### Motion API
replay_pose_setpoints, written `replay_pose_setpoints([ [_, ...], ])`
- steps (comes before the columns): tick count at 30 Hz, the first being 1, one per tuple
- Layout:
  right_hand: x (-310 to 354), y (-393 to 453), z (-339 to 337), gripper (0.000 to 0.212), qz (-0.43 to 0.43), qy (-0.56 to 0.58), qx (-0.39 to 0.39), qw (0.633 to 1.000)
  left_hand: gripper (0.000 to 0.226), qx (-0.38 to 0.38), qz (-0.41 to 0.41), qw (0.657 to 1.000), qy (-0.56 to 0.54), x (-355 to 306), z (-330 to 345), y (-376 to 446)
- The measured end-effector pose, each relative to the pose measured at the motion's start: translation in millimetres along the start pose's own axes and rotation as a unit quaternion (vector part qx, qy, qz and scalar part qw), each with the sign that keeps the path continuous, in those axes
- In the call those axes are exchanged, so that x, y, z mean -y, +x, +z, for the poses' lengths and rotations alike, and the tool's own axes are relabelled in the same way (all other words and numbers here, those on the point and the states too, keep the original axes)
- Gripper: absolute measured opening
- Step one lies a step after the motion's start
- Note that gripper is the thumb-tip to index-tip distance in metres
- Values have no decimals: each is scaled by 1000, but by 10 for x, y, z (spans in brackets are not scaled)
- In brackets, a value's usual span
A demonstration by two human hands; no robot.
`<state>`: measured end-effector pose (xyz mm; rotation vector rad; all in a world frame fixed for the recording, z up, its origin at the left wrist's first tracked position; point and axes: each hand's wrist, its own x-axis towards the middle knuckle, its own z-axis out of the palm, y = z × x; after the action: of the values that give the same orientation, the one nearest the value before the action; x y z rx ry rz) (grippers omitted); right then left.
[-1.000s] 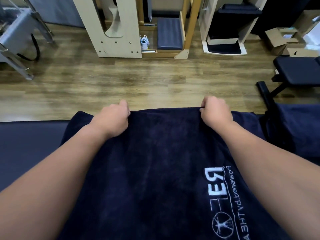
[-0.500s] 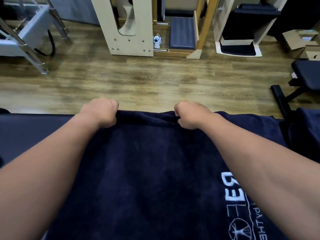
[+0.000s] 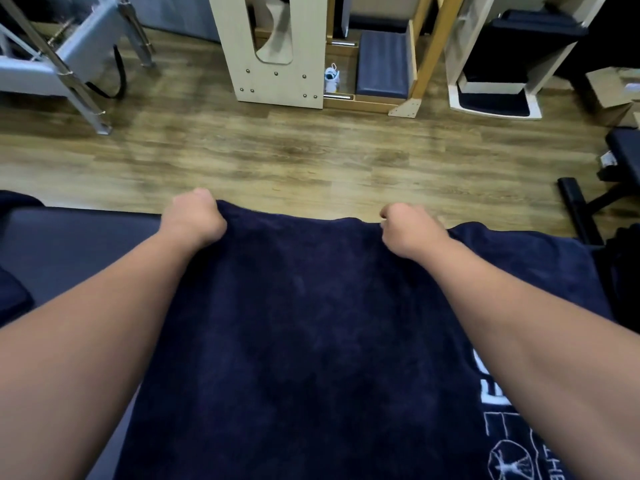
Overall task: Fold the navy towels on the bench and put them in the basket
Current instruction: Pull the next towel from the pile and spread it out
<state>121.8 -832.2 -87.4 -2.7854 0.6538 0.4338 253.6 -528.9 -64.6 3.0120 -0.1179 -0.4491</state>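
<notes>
A large navy towel [image 3: 311,341] with a white printed logo at its lower right lies spread over the dark padded bench [image 3: 69,251]. My left hand [image 3: 194,220] grips the towel's far edge near its left corner, fingers curled under. My right hand [image 3: 408,233] grips the same far edge further right, fingers curled round the cloth. Both forearms stretch out over the towel. More navy cloth [image 3: 627,271] lies at the right edge. No basket is in view.
Beyond the bench is a wooden floor [image 3: 311,154]. Wooden exercise frames [image 3: 277,50] stand at the back, a grey metal-legged apparatus [image 3: 62,60] at the back left, a black bench [image 3: 623,150] and cardboard boxes at the right.
Both hands have shifted left along the towel's far edge while still gripping it. The view has turned left, so the logo sits further right and lower.
</notes>
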Motion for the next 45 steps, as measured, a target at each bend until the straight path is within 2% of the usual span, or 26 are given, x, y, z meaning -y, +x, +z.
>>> replay_pose_setpoints([
  [3,-104,98,-77,16,29,30,25,999,23,-45,-18,990,-130,48,-62,22],
  [6,-108,117,-131,20,28,12,-61,998,28,-127,16,974,-186,66,-85,78],
  [8,-34,63,-111,22,17,-40,-114,993,33,-158,71,973,-154,19,-42,58],
  [10,29,-10,-35,26,9,-57,-110,992,37,-177,114,977,-44,-96,57,-43],
  [12,14,-86,74,28,-3,-53,-106,993,30,-195,170,964,66,-309,174,-258],
  [13,-29,-133,110,28,-15,-42,-112,993,27,-182,210,957,86,-476,209,-421],
  [15,-165,-236,150,26,-59,-13,-121,991,48,-86,277,953,84,-855,312,-784],
  [18,-476,-371,124,32,-86,40,-108,990,90,109,276,948,118,-1386,480,-1236],
  [20,-784,-450,64,35,-52,40,-119,991,111,172,257,940,142,-1601,619,-1383],
  [23,-1302,-550,-49,46,77,21,-125,989,131,191,213,946,155,-1738,691,-1380],
  [25,-1557,-566,-118,46,153,-5,-90,984,136,206,193,948,149,-1820,688,-1359],
  [26,-1644,-550,-142,42,165,-17,-77,983,138,211,187,948,148,-1856,673,-1353],
  [31,-1831,-357,-310,21,116,-37,-125,985,143,219,177,948,147,-1899,642,-1359],
  [34,-1888,-258,-329,21,156,-22,-139,978,144,211,178,951,141,-1860,664,-1354],
  [36,-1866,-229,-266,26,165,-7,-144,976,147,216,172,950,147,-1890,656,-1341],
  [40,-1711,-376,-71,31,118,-16,-177,977,148,232,158,947,156,-1955,630,-1331],
  [42,-1658,-564,65,41,84,-17,-193,977,148,227,161,947,158,-1950,637,-1324],
  [45,-1636,-943,276,57,36,13,-117,992,147,229,161,948,151,-1937,629,-1339],
])
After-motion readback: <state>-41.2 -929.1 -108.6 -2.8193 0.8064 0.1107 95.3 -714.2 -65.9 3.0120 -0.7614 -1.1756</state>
